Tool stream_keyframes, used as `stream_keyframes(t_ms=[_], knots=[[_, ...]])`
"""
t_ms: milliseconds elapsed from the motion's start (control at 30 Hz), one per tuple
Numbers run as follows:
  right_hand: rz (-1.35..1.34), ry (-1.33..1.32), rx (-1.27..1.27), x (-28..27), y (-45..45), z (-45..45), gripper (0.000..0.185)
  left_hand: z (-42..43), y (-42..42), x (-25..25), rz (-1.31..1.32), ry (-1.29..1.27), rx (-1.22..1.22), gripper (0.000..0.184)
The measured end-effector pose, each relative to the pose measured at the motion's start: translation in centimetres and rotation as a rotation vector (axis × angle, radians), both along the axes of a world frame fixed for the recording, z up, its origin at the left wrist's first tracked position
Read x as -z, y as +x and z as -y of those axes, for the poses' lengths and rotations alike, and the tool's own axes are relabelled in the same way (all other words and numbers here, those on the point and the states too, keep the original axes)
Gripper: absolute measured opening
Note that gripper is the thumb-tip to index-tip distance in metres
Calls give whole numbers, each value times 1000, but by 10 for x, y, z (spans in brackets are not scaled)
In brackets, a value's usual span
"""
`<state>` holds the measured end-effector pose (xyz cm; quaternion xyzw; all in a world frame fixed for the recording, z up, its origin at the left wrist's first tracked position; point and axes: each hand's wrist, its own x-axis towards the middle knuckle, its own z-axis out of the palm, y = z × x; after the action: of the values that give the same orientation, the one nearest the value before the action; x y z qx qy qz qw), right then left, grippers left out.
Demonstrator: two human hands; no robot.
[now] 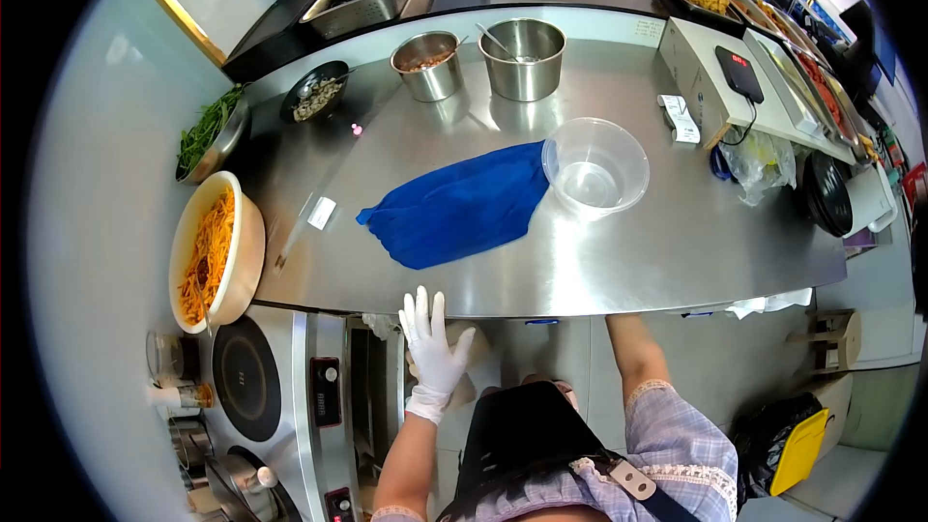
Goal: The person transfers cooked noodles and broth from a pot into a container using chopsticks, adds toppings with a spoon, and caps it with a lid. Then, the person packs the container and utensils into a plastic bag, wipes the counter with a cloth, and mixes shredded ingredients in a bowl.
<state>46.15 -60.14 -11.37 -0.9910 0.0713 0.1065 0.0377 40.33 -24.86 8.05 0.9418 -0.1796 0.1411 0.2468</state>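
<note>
My left hand (433,343), in a white glove, is raised just in front of the counter's near edge with its fingers apart and nothing in it. My right forearm reaches under the counter edge, which hides the hand. On the steel counter (435,285) lies a blue cloth (464,203), spread out beyond my left hand. A clear round plastic tub (595,169) touches the cloth's right end. Two steel pots, one smaller (433,87) and one larger (523,77), stand behind the cloth with utensils in them.
At the left are a bowl of shredded orange food (253,261), a bowl of greens (230,150) and a black bowl (317,114). A hob (246,377) sits below. On the right are a device (739,74), a receipt (680,120) and black bowls (826,193).
</note>
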Motion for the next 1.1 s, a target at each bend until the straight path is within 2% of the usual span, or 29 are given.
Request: stream_keyframes(t_ms=[300,1100], knots=[[-7,44,152,20,-6,12,35,-2,1,6,27,35,6,79],[137,276,513,60,-14,35,34,2,2,17,68,54,-40,82]])
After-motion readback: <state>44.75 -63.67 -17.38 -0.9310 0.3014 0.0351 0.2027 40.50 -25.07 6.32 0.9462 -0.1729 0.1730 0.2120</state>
